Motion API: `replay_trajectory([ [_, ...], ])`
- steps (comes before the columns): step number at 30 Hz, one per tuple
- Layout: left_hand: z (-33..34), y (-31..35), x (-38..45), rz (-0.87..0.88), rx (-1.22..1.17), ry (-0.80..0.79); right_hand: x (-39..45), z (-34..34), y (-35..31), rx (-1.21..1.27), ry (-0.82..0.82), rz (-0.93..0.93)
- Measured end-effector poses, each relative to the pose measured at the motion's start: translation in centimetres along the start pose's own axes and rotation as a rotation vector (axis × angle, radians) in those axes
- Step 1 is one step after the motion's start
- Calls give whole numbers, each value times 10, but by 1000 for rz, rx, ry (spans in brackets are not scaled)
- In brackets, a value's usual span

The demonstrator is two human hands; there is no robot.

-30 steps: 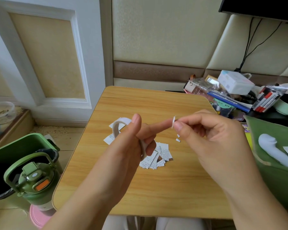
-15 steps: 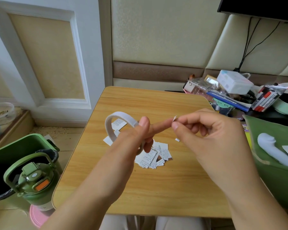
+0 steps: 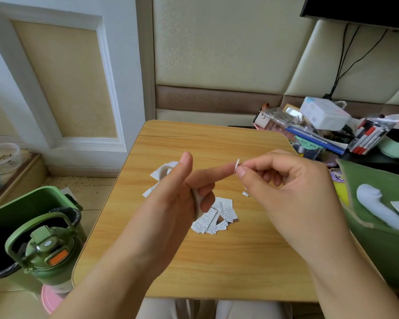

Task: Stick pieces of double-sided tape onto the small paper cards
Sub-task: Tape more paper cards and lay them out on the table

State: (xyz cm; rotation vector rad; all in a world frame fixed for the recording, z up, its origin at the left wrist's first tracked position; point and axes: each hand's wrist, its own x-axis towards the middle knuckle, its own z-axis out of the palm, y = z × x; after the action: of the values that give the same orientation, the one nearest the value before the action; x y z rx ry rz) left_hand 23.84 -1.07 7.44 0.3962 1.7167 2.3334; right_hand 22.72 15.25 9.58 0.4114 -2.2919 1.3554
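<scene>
My left hand [image 3: 180, 194] holds a white roll of double-sided tape [image 3: 197, 203] in its curled lower fingers, with the index finger stretched out to the right. My right hand [image 3: 283, 192] pinches a tiny white piece of tape [image 3: 237, 164] between thumb and forefinger, right at the tip of that left index finger. Both hands hover above the wooden table [image 3: 217, 254]. Under them lies a pile of small printed paper cards [image 3: 219, 215]. More white cards [image 3: 156, 174] lie behind the left hand, partly hidden. A small white scrap [image 3: 245, 193] sits on the table.
A green bin [image 3: 21, 212] and a green flask [image 3: 48, 252] stand on the floor to the left of the table. At the right are a green cushion [image 3: 382, 226] with a white object on it, and a cluttered heap of pens, boxes and a blue book [image 3: 316, 137].
The left hand has turned, so the tape roll's loop, plainly visible half a second ago, is now mostly hidden behind it. The right hand still pinches the tape piece at the left fingertip.
</scene>
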Motion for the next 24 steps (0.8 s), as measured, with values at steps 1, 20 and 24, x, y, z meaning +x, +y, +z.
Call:
replay_trajectory([
  [1, 0, 0, 0, -6, -11, -4, 0, 0, 0, 4, 2, 3],
  [20, 5, -1, 4, 34, 229, 88, 0, 3, 3, -9, 15, 97],
  [24, 5, -1, 8, 8, 123, 93, 0, 3, 3, 2, 7, 92],
])
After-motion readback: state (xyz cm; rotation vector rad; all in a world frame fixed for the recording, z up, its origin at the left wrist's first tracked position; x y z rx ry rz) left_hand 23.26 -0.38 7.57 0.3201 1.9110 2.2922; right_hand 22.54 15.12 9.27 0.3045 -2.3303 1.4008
